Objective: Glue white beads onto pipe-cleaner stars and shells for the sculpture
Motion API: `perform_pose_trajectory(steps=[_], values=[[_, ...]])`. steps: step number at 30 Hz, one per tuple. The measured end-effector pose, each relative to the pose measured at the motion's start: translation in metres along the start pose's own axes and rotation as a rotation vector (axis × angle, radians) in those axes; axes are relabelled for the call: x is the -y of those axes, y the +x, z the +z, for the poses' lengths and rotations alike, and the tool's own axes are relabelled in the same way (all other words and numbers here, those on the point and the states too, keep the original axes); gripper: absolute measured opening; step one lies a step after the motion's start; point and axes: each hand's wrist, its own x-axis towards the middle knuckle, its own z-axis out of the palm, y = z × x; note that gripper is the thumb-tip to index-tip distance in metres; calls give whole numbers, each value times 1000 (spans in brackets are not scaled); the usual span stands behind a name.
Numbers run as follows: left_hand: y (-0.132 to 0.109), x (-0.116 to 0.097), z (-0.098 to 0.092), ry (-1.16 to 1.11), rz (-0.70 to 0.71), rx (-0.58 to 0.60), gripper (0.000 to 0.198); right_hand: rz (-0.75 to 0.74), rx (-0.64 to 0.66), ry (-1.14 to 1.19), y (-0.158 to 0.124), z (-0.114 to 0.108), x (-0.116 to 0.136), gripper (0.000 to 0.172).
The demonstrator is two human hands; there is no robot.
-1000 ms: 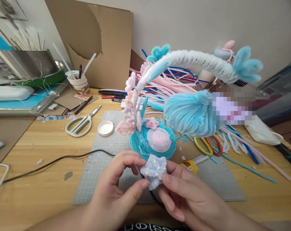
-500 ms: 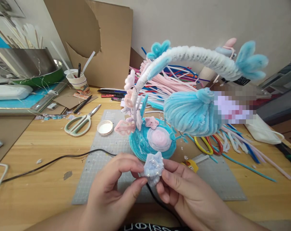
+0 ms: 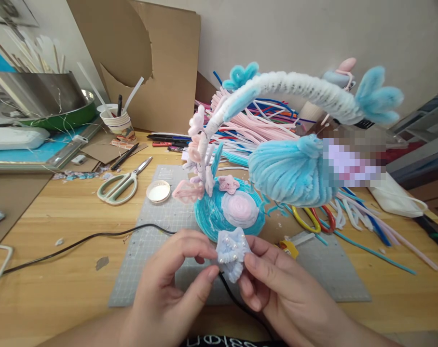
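While both hands meet low over the near part of the grey cutting mat (image 3: 143, 270), they share one small thing: a pale-blue beaded puff (image 3: 232, 250) of fuzzy pipe cleaner, dotted with white pearls. The left hand (image 3: 168, 289) is curled in, thumb and forefinger pinched on the puff's left side. The right hand (image 3: 284, 289) grips its right side with thumb and fingertips, the other fingers loosely bent. The puff stands between the fingertips, wide pearled end up and away, narrow end down towards the wrists. Neither hand is nearer. Just beyond the fingertips sits a turquoise spiral base (image 3: 212, 219), with a white arch (image 3: 298, 89) rising above it. A black cable (image 3: 96, 237) trails from under the hands off to the left.
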Motion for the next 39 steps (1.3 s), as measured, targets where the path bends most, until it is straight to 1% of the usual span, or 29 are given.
perform_pose_trajectory(steps=[4,12,17,23,29,35,39], values=[[0,1,1,5,-16,0,24,-10,-33,-15,0,0,0,18],[2,2,1,56,30,18,24,-24,-46,-76,0,1,-2,23],[3,2,0,78,48,30,24,-33,-39,-92,0,1,-1,25],[3,1,0,80,46,16,23,-36,-35,-110,0,2,-2,25],[1,3,1,68,27,14,24,-51,-7,-84,-1,0,-3,21],[-4,8,1,-16,-20,-23,33,39,30,63,3,1,-3,14],[-5,7,2,-51,-13,-4,33,74,28,131,4,0,-4,14]])
